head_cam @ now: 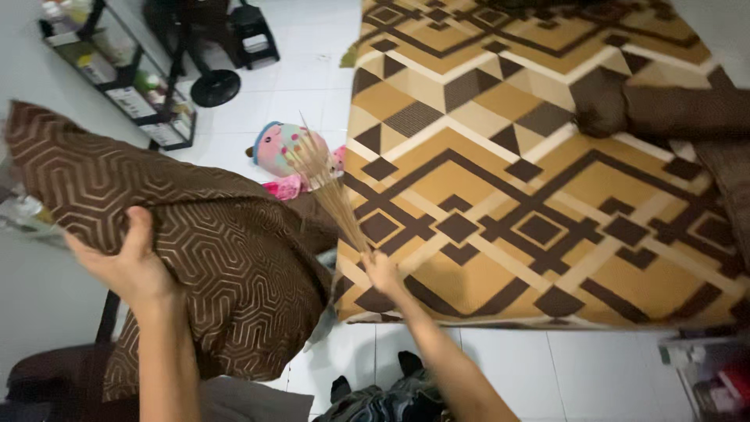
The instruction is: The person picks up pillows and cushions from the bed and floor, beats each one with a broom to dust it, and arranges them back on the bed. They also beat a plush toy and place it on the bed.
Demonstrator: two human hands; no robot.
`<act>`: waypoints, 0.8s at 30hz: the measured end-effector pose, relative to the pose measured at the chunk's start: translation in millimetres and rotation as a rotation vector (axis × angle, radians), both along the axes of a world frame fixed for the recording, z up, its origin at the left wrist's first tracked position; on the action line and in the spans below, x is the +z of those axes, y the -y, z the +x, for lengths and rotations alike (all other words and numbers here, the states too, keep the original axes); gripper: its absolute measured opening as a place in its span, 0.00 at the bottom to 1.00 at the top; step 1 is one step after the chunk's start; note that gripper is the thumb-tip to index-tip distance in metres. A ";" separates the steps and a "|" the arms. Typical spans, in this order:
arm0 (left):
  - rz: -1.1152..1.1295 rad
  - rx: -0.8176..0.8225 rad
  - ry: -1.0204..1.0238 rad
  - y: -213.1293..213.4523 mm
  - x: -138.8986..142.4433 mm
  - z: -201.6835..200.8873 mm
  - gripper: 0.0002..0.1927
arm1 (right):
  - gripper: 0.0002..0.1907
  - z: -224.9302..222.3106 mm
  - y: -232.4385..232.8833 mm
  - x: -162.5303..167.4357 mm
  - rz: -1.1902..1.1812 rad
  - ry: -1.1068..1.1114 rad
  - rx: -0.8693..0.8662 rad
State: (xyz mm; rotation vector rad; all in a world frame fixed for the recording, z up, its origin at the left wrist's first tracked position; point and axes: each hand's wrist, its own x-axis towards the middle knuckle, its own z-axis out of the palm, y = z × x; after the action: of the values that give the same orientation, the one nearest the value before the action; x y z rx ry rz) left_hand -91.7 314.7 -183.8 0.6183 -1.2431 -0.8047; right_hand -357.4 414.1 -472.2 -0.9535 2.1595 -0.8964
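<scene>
Beside mattress (pixel 547 180): left hand (pixel 129 262) fingers clamp brown pillow (pixel 211 258); right hand (pixel 381 272) apparently grips stick broom (pixel 328 184).

A few small packages and bottles (pixel 117 66), white, green and yellowish, stand blurred on the black wire shelf (pixel 168 129) against the far wall.

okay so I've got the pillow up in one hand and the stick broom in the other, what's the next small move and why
Probably sweep the broom down across the mattress edge just beside it. The left hand holds the brown pillow lifted clear, so that strip of patterned sheet lies uncovered, and the right hand grips the broom with its bristles raised above that edge.
</scene>
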 end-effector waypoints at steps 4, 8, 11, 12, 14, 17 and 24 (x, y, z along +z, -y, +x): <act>0.020 -0.049 -0.103 -4.5 1.2 -26.3 0.33 | 0.45 -57.3 -20.0 17.3 0.140 0.005 -0.032; -0.138 0.108 0.069 -11.5 -9.1 -73.8 0.39 | 0.46 -79.5 -47.5 59.2 -0.159 0.204 0.004; -0.309 0.499 0.521 -29.2 -24.4 -132.9 0.46 | 0.41 -80.9 -71.1 111.6 -0.322 0.478 0.131; -0.197 0.248 0.354 -40.1 -29.4 -152.9 0.44 | 0.41 -80.3 -82.7 130.4 -0.369 0.588 0.153; -0.094 -0.005 0.220 -62.5 -37.6 -196.1 0.40 | 0.45 -85.4 -103.2 166.9 -0.452 0.643 0.229; -0.038 -0.145 0.252 -86.3 -36.2 -236.4 0.35 | 0.54 -95.3 -126.0 205.0 -0.475 0.489 0.308; 0.150 -0.797 0.561 -120.5 -30.5 -293.2 0.34 | 0.66 -97.7 -140.1 172.6 -0.485 0.254 0.092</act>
State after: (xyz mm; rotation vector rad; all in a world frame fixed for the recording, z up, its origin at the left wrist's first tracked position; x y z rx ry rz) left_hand -384.9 435.2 -214.3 0.4721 -2.0069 -1.4545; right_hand -455.1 554.2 -299.6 -1.0840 1.7015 -1.4482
